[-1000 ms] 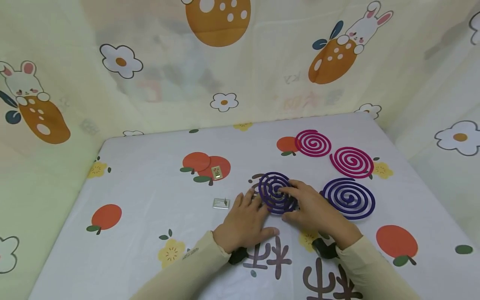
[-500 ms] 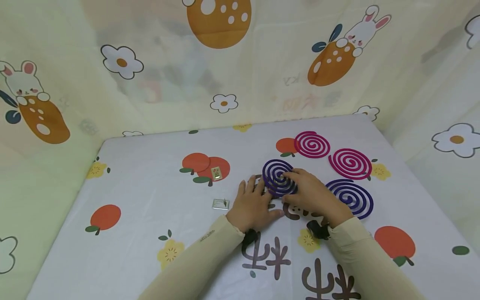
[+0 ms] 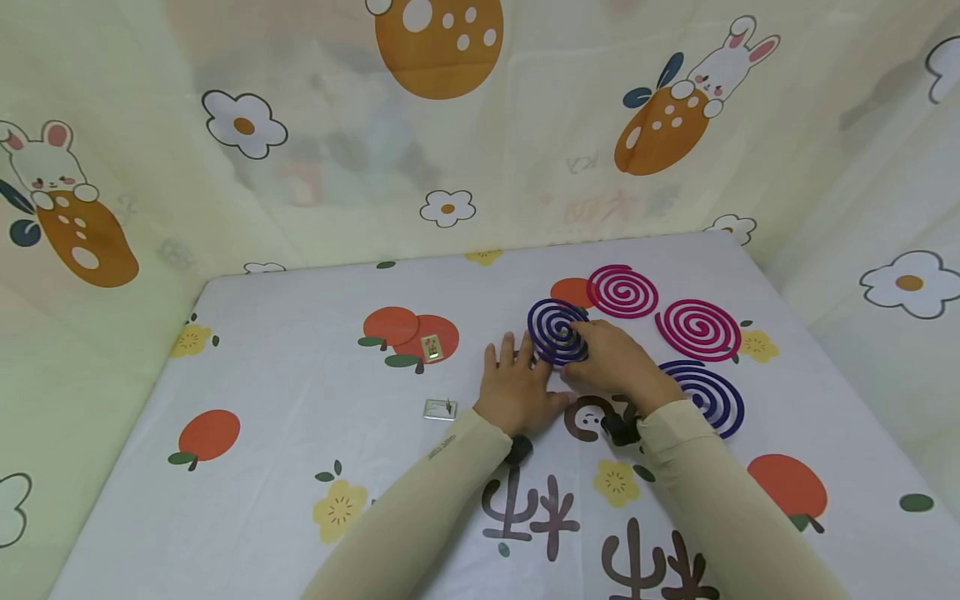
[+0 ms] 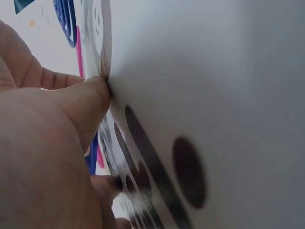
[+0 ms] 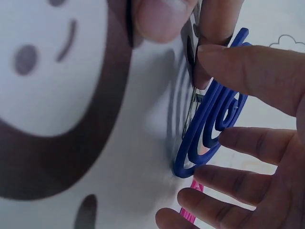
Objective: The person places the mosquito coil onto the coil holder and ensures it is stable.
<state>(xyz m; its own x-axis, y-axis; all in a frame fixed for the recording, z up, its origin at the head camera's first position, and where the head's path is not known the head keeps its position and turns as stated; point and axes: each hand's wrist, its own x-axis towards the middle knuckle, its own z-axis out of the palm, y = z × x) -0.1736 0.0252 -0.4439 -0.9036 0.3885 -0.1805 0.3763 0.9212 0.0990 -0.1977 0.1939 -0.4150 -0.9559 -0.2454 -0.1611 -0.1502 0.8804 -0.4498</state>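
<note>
- Touching the tilted blue coil [image 3: 558, 332] above the cloth [image 3: 285, 358] is being done by the right hand [image 3: 615, 358]; whether it is being pinched cannot be told.
- The left hand [image 3: 521, 392] is being rested beside it, released, fingers straight.
- Even, gentle support is being called for.
- Four coils are being counted: that one, a second blue coil [image 3: 716, 400], two pink coils [image 3: 622, 292]; also two metal pieces [image 3: 432, 348].

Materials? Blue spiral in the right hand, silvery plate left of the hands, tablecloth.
Blue spiral: matte, stiff-looking; evenly coloured, no bright glints. Pressed compound or plastic, can't tell.
Silvery plate: probably sheet metal, shiny; bright, light-catching edges.
Tablecloth: likely coated fabric or plastic sheet, smooth; soft sheen in the left wrist view, weave not visible.
</note>
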